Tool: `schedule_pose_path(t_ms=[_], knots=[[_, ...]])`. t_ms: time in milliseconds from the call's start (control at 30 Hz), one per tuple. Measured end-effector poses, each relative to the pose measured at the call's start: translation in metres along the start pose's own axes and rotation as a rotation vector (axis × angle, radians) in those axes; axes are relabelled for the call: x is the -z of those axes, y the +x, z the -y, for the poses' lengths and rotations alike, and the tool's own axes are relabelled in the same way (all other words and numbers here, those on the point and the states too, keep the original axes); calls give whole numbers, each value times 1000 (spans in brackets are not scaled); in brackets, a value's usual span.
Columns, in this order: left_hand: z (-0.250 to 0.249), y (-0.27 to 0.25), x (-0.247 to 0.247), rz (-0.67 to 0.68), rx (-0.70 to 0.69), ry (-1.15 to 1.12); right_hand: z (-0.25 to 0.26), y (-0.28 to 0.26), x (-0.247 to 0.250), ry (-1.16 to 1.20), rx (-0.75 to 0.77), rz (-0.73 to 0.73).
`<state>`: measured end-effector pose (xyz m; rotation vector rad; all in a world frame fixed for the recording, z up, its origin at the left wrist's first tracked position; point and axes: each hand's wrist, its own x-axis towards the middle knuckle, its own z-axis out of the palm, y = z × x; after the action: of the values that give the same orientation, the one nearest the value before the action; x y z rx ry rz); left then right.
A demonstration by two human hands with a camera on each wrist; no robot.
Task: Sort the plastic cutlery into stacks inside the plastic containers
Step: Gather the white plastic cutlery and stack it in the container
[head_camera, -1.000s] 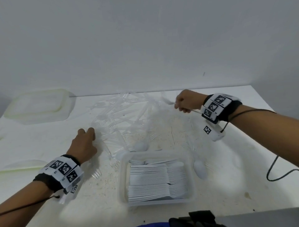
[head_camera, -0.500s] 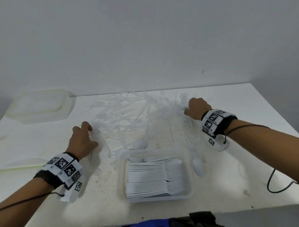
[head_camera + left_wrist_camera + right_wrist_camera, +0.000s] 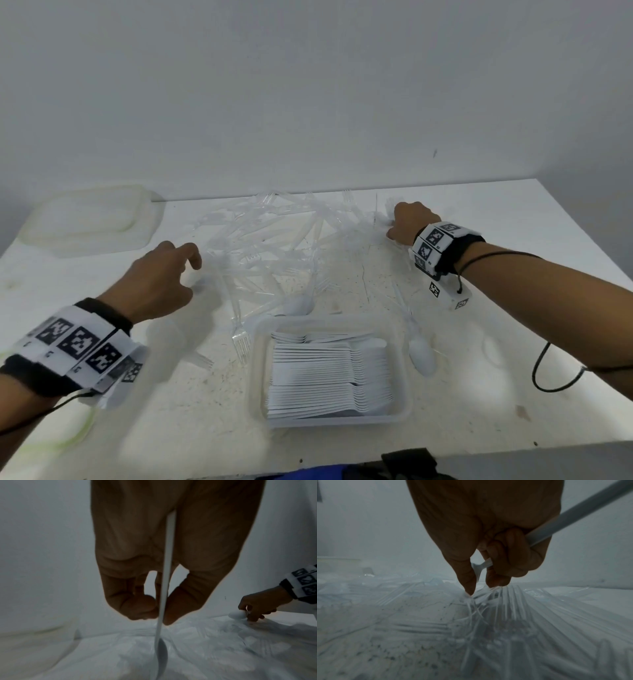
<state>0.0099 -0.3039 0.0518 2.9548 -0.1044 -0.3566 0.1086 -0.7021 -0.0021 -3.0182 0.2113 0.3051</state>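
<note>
1. Change, right side: a second ago the right hand (image 3: 409,222) was raised over the far edge of the pile with a white utensil in it; it has since come down onto the right edge of the clear cutlery pile (image 3: 274,246).
2. Right grip: curled fingers hold a white handle (image 3: 573,516), while thumb and forefinger reach into the clear forks (image 3: 488,601) below.
3. Change, left side: the left hand (image 3: 161,284) has shifted slightly forward to the pile's left edge.
4. Left grip: narrow, pinching a white spoon (image 3: 161,649) by its handle, bowl hanging down.
5. Meaning: judged as a collecting step; each hand gathers pieces before the next transfer.
6. Task items: the near container (image 3: 400,411) on the table (image 3: 513,394) already holds a stack of white cutlery (image 3: 329,380). A loose white spoon (image 3: 423,356) lies just beside it.
7. Hard to tell: clear pieces overlap and blur together. The far-left container (image 3: 85,219) appears translucent; its contents cannot be made out.
</note>
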Motion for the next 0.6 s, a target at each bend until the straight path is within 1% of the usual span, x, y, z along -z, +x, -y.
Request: schedule_pose_path(t_ms=[100,200,300,367,467,600], knots=[[-10,-1,23,85,-27,74,-7,4,5,26,-6,13],[-26,0,44,107,-66,-14,-10,4,9,6,-16,64],[-48,6,57,76,-143,-138,-12,3,8,16,-26,68],[-63,13,56,58,-189,-198,-14,1,4,34,-28,47],[-85,29,44,86,-221,-237,-13,-3,-1,27,-21,10],[-102,50,24,82,-229,-272,-10,-8,0,-93,10,-20]])
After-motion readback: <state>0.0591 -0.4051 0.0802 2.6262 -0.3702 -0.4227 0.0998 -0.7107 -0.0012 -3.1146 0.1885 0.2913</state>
